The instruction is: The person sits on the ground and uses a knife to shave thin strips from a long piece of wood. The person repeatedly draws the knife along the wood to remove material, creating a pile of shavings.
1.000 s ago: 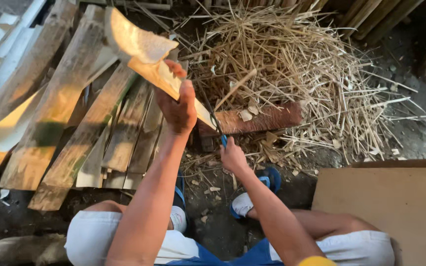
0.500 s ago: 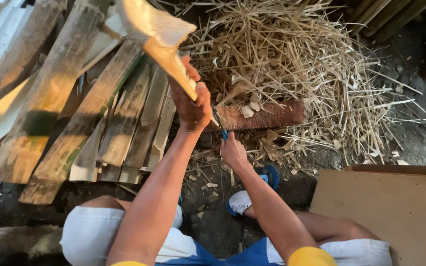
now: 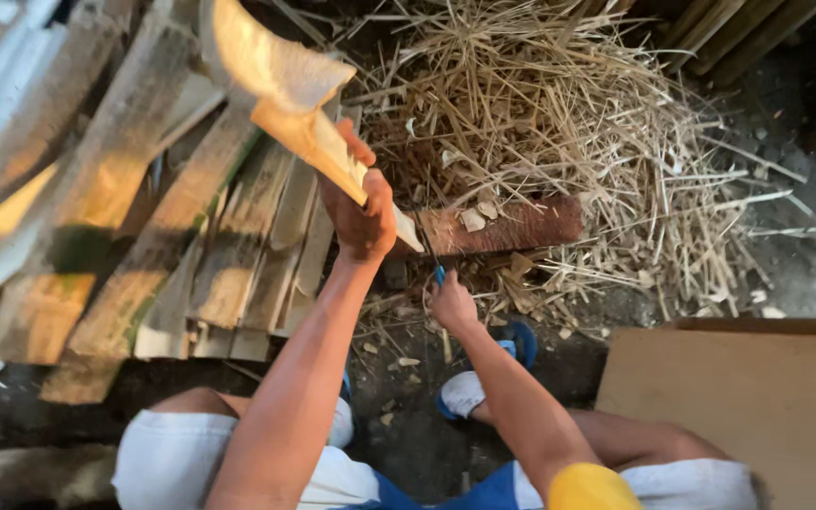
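A pale split bamboo slat (image 3: 299, 127) is held upright in the left hand (image 3: 363, 215), fingers clamped around its lower part, its foot set on a reddish wooden block (image 3: 512, 227) before a heap of shavings (image 3: 559, 123). The right hand (image 3: 451, 304) is closed on a blue-handled blade (barely visible). The slat is best kept steady, fingers well above the edge.

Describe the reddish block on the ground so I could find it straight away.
Start at the big straw pile at the top right. Along its lower edge, just beyond the left hand and the right hand, lies the block. It is the only reddish-brown, chunky piece, strewn with pale chips, unlike the flat planks to its left.
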